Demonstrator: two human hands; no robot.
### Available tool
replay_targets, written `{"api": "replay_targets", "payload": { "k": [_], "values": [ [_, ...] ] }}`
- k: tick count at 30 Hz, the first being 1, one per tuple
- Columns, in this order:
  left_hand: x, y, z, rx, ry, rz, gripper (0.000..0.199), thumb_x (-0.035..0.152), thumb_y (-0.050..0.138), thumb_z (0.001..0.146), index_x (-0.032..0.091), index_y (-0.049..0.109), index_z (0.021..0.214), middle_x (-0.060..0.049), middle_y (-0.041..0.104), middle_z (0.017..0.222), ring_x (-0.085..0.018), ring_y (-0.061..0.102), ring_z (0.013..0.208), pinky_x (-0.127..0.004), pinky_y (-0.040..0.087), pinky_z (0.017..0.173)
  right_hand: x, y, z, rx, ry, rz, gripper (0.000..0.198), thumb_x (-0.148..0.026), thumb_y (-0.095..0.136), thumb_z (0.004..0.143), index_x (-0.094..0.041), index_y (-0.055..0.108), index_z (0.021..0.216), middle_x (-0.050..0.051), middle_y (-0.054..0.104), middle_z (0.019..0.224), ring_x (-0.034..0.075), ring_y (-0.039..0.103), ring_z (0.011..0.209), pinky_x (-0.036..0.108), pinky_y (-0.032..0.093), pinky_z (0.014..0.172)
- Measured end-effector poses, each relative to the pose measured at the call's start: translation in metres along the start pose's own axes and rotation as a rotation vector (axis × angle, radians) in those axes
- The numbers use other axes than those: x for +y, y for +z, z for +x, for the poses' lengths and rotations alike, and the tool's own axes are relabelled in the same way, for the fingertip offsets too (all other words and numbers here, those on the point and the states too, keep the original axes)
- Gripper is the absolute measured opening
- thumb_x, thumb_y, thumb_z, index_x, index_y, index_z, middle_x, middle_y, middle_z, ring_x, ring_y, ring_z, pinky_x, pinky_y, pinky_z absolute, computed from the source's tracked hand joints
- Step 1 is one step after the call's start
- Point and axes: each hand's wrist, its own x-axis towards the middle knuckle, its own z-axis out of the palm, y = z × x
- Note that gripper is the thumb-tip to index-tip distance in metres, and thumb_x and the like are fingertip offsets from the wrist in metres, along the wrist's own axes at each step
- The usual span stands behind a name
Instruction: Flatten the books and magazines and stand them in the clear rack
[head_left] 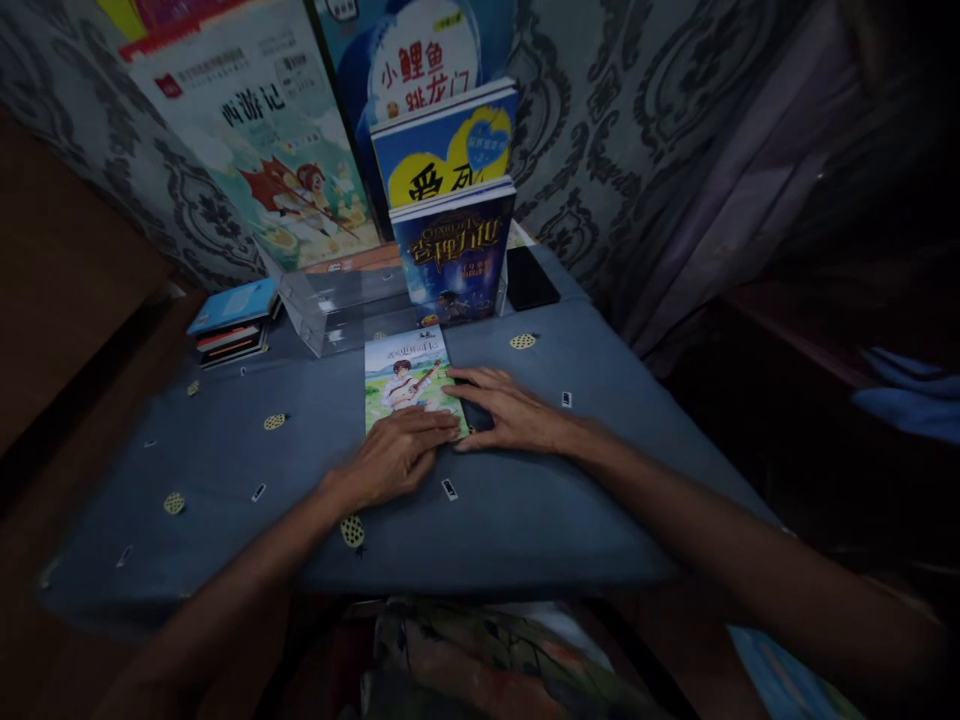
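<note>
Both hands, left [397, 455] and right [506, 408], lie flat and released, hiding the picture book's [405, 375] lower edge.

Your left hand [394, 458]: bare, no ring, watch or glove visible | Your right hand [510, 410]: bare, likewise unadorned | Your forearms: both uncovered, no sleeve in view to the frame edge | Your lap: garment in a multicoloured leafy print, dim and blurred.
</note>
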Motion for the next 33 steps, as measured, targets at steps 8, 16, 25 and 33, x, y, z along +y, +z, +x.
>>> {"api": "replay_targets", "payload": {
  "k": [8,16,25,33],
  "values": [
    [-0.049,0.001,0.012,-0.034,-0.225,0.141,0.056,0.046,0.038,0.104,0.019,0.039,0.153,-0.012,0.036,0.161,-0.025,0.027,0.153,-0.048,0.025,0.124,-0.006,-0.003,0.000,0.036,-0.017,-0.060,0.062,-0.058,0.051,0.097,-0.023,0.050,0.148,0.015,0.048,0.154,0.033,0.036,0.148,0.060,0.029,0.119],
    [-0.066,0.017,0.006,0.050,-0.523,0.182,0.078,0.060,0.036,0.100,0.007,0.026,0.156,-0.026,0.022,0.163,-0.035,0.015,0.155,-0.060,0.019,0.122,-0.020,0.008,0.049,-0.093,-0.079,-0.198,0.052,-0.030,0.043,0.101,-0.015,0.045,0.150,0.016,0.044,0.157,0.026,0.035,0.149,0.056,0.022,0.124],
    [-0.060,0.023,0.001,0.104,-0.632,0.184,0.083,0.065,0.035,0.098,0.004,0.030,0.154,-0.028,0.021,0.163,-0.039,0.013,0.155,-0.060,0.020,0.122,-0.011,0.021,0.096,0.014,0.205,-0.318,0.053,-0.025,0.038,0.100,-0.003,0.045,0.147,0.023,0.041,0.157,0.031,0.031,0.151,0.056,0.023,0.123],
    [-0.060,0.028,0.001,0.187,-0.664,0.186,0.080,0.062,0.042,0.097,0.003,0.035,0.151,-0.029,0.027,0.161,-0.042,0.023,0.152,-0.059,0.024,0.121,-0.018,0.042,0.072,0.171,0.387,-0.327,0.057,-0.028,0.036,0.098,0.001,0.044,0.146,0.027,0.039,0.157,0.035,0.037,0.148,0.056,0.031,0.120]
  ]
}}
